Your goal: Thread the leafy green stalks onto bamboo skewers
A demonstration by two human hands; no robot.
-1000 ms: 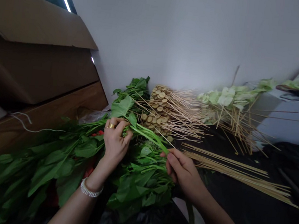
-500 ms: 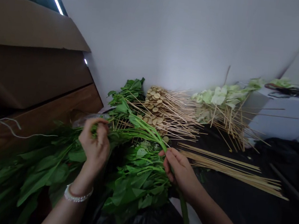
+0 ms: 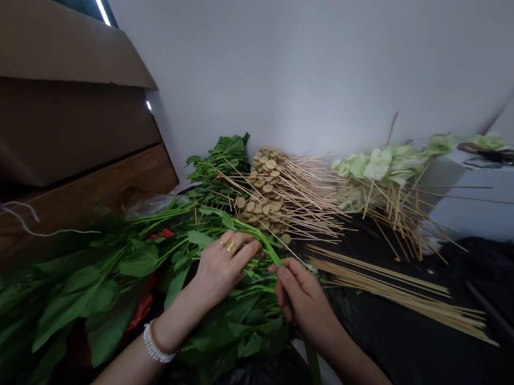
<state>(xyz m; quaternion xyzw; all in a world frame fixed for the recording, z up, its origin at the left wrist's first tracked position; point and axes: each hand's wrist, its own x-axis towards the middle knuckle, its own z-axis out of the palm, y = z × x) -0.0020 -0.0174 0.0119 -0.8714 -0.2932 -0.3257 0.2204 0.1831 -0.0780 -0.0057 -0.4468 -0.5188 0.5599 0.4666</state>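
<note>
Hand right (image 3: pixel 303 292): pinched around green stems (image 3: pixel 272 250) | hand left (image 3: pixel 222 266): curled beside them, grip unclear

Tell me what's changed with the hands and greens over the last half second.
The left hand, which was over the leafy pile, has moved right, close to the right hand; whether it grips anything is hidden. The leafy ends of the held green stems have sunk lower. The right hand keeps its grip on them; the bare skewers and sliced-vegetable skewers stayed put.
</note>
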